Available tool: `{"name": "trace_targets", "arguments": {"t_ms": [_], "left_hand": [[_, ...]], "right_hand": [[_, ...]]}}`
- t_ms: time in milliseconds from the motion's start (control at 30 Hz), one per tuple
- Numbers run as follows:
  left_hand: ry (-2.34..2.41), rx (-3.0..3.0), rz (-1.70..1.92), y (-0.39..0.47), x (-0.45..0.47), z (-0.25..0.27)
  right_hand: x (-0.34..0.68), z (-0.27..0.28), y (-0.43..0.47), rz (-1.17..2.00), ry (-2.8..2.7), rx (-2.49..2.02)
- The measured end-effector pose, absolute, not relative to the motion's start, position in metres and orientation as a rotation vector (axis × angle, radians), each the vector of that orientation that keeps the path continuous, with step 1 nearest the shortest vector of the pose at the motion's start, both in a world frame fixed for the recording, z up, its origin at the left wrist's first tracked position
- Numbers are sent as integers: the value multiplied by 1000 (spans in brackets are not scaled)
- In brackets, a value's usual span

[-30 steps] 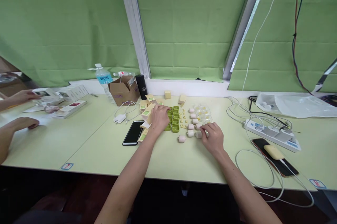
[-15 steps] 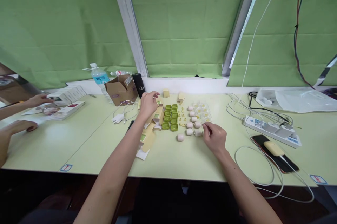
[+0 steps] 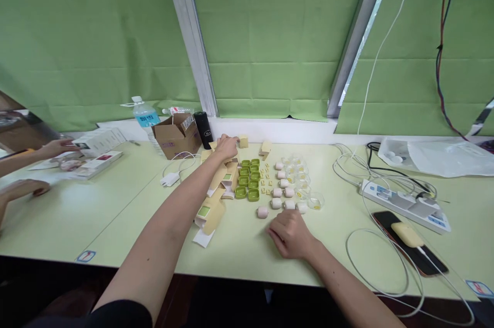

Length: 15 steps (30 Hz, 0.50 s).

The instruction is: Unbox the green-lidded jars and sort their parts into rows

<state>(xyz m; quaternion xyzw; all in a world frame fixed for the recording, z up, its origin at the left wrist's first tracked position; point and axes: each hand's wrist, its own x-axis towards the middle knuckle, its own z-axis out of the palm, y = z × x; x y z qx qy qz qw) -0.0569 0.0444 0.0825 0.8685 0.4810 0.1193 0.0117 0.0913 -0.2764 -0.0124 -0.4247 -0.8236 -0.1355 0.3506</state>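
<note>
My left hand reaches to the back of the table, its fingers partly stretched out beside a small yellow box. Opened yellow cartons lie beneath and beside my left forearm. My right hand is loosely curled low over the table front, with nothing visible in it. Just beyond it stand small whitish-pink cylinders in rows. To the right of these are clear, round plastic pieces. Green square trays form two columns, with tiny yellow pieces alongside.
Another yellow box stands at the back. A brown carton, black cylinder and water bottle are left. A power strip, cables and phone lie right. Another person's hands handle white boxes at far left.
My left hand has moved slightly right, closer to the small box. My right hand has drawn back toward me and left, uncovering a whitish cylinder and a clear plastic piece.
</note>
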Motion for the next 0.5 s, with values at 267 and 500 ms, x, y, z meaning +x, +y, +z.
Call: {"name": "trace_targets", "arguments": {"t_ms": [267,500], "left_hand": [[1575,2736,58,77,-18,57],[1738,2616,-1,98,8,44]], "right_hand": [[86,-9,-278,-341,-2142,-1053],[81,-7,-279,-360,-2148,-1027]]}}
